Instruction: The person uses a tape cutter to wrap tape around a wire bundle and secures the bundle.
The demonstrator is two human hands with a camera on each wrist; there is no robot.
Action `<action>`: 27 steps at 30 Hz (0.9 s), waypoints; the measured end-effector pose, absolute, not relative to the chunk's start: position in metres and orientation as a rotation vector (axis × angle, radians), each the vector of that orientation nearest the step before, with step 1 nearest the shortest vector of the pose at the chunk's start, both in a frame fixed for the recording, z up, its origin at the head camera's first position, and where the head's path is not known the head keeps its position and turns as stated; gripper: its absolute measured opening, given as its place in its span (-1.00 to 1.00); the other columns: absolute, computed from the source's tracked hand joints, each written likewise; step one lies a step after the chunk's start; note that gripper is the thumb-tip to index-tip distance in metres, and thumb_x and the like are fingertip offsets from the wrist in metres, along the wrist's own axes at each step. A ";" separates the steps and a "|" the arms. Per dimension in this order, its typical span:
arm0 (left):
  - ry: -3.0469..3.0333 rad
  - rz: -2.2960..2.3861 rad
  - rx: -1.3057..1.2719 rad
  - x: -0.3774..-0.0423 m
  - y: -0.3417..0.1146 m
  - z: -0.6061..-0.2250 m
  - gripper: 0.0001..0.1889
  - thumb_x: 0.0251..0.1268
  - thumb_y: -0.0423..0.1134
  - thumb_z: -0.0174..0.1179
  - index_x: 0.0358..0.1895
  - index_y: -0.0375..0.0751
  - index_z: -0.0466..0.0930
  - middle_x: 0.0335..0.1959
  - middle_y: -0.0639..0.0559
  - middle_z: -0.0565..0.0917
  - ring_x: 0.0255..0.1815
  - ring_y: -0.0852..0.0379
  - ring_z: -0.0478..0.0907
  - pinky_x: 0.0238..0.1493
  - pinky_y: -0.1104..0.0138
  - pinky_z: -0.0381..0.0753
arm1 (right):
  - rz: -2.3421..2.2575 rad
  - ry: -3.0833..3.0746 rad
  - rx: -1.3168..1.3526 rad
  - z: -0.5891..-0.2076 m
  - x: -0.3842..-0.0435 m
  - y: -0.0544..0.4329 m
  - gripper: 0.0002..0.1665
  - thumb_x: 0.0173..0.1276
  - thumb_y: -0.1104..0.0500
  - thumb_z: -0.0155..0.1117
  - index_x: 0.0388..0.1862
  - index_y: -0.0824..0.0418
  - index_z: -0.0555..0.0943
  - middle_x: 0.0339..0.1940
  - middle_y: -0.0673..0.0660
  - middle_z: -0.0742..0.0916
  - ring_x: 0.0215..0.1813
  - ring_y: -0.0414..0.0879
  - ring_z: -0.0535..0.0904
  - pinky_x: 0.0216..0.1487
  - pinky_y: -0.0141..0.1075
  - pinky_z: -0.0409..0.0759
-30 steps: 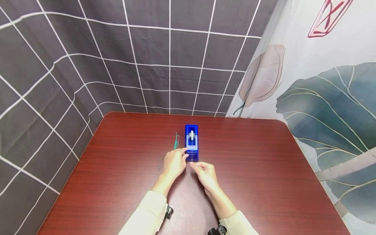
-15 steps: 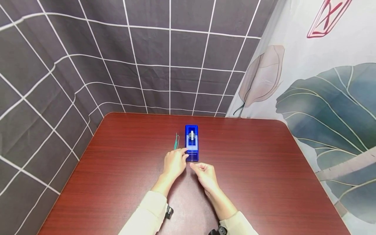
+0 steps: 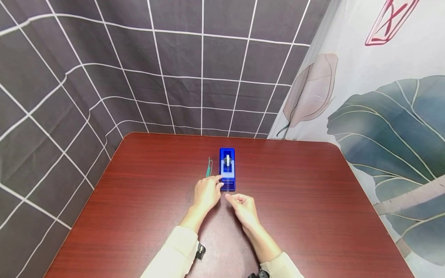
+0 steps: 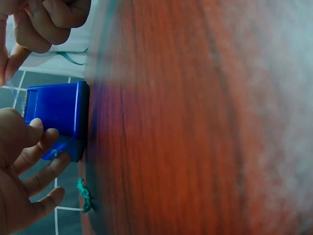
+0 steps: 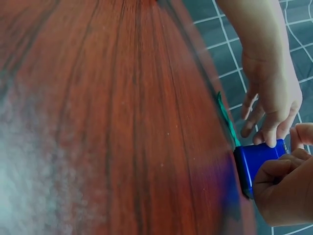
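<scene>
A blue tape dispenser (image 3: 227,165) with a pale roll in its well stands on the reddish-brown table. At its near left side, my left hand (image 3: 207,192) holds it, with thumb and fingertips against the blue body and other fingers spread in the left wrist view. My right hand (image 3: 244,208) is just in front of the dispenser's near end. Its thumb and index finger pinch the end of a clear strip of tape (image 4: 11,84), barely visible in the left wrist view, while the other fingers curl in. The strip's full length cannot be made out.
Left of the dispenser lies a thin teal cord loop (image 3: 209,168), partly behind my left hand. A dark gridded curtain (image 3: 180,92) hangs beyond the table's (image 3: 306,200) far edge, and a leaf-patterned curtain (image 3: 389,116) hangs at the right.
My right hand has drawn back slightly toward me, away from the dispenser's near end. The left hand and the dispenser stay in place.
</scene>
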State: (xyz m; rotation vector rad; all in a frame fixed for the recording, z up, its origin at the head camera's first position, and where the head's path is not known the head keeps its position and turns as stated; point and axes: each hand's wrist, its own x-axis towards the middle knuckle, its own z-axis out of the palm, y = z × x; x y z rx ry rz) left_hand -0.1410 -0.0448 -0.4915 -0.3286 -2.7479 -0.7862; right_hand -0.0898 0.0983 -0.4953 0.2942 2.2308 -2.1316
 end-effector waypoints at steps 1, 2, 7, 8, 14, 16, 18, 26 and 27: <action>-2.748 -0.787 -0.329 -0.141 -0.045 -0.491 -0.75 0.36 -0.22 0.30 0.06 -0.12 0.74 -0.18 0.00 0.79 -0.13 -0.09 0.73 -0.03 0.05 0.63 | -2.134 2.230 0.294 -0.495 -0.089 0.098 -0.67 0.30 0.21 0.44 -0.35 0.55 0.68 -0.75 -0.13 0.46 -0.65 -0.35 0.25 -0.60 -0.49 0.21; -2.748 -0.787 -0.329 -0.141 -0.045 -0.491 -0.75 0.36 -0.22 0.29 0.06 -0.12 0.74 -0.18 0.01 0.79 -0.13 -0.09 0.73 -0.04 0.05 0.63 | -2.135 2.231 0.294 -0.496 -0.089 0.098 -0.66 0.30 0.21 0.44 -0.35 0.56 0.68 -0.76 -0.13 0.47 -0.65 -0.35 0.25 -0.60 -0.49 0.21; -2.753 -0.790 -0.326 -0.141 -0.044 -0.492 -0.75 0.37 -0.23 0.29 0.06 -0.12 0.74 -0.18 0.01 0.79 -0.13 -0.10 0.73 -0.04 0.04 0.63 | -2.131 2.226 0.309 -0.496 -0.088 0.098 -0.65 0.31 0.22 0.43 -0.35 0.59 0.67 -0.77 -0.15 0.46 -0.66 -0.35 0.26 -0.61 -0.50 0.21; -2.754 -0.790 -0.324 -0.141 -0.044 -0.492 -0.74 0.37 -0.23 0.29 0.06 -0.12 0.74 -0.17 0.00 0.79 -0.12 -0.10 0.73 -0.04 0.04 0.63 | -2.129 2.227 0.308 -0.496 -0.088 0.098 -0.65 0.31 0.22 0.43 -0.35 0.59 0.67 -0.77 -0.15 0.46 -0.66 -0.35 0.26 -0.61 -0.50 0.21; -2.750 -0.795 -0.323 -0.140 -0.045 -0.491 -0.74 0.36 -0.22 0.29 0.06 -0.12 0.74 -0.14 -0.02 0.79 -0.10 -0.12 0.73 -0.01 0.04 0.62 | -2.124 2.229 0.307 -0.496 -0.087 0.098 -0.64 0.30 0.22 0.43 -0.33 0.59 0.67 -0.77 -0.16 0.46 -0.66 -0.35 0.25 -0.61 -0.49 0.20; -2.742 -0.793 -0.327 -0.140 -0.045 -0.491 -0.74 0.35 -0.23 0.30 0.06 -0.13 0.74 -0.15 -0.02 0.80 -0.11 -0.11 0.73 -0.02 0.04 0.62 | -2.127 2.229 0.303 -0.495 -0.087 0.099 -0.64 0.30 0.22 0.43 -0.33 0.59 0.67 -0.77 -0.16 0.45 -0.66 -0.35 0.24 -0.61 -0.50 0.19; -2.737 -0.790 -0.329 -0.139 -0.045 -0.492 -0.74 0.35 -0.23 0.30 0.05 -0.13 0.75 -0.15 -0.02 0.80 -0.11 -0.11 0.73 -0.02 0.05 0.62 | -2.130 2.228 0.298 -0.495 -0.086 0.099 -0.64 0.30 0.22 0.43 -0.34 0.59 0.66 -0.77 -0.16 0.45 -0.66 -0.35 0.24 -0.61 -0.49 0.18; -2.738 -0.789 -0.328 -0.139 -0.044 -0.492 -0.74 0.33 -0.24 0.32 0.04 -0.12 0.75 -0.19 -0.01 0.80 -0.14 -0.10 0.73 -0.04 0.05 0.63 | -2.121 2.251 0.292 -0.494 -0.085 0.099 -0.64 0.29 0.21 0.44 -0.36 0.58 0.66 -0.77 -0.15 0.44 -0.67 -0.36 0.22 -0.62 -0.49 0.18; -2.735 -0.784 -0.330 -0.139 -0.044 -0.492 -0.75 0.33 -0.24 0.32 0.04 -0.13 0.75 -0.18 -0.01 0.80 -0.14 -0.10 0.73 -0.04 0.05 0.63 | -2.119 2.252 0.294 -0.493 -0.085 0.100 -0.64 0.29 0.20 0.45 -0.36 0.58 0.67 -0.77 -0.15 0.44 -0.67 -0.36 0.22 -0.62 -0.49 0.18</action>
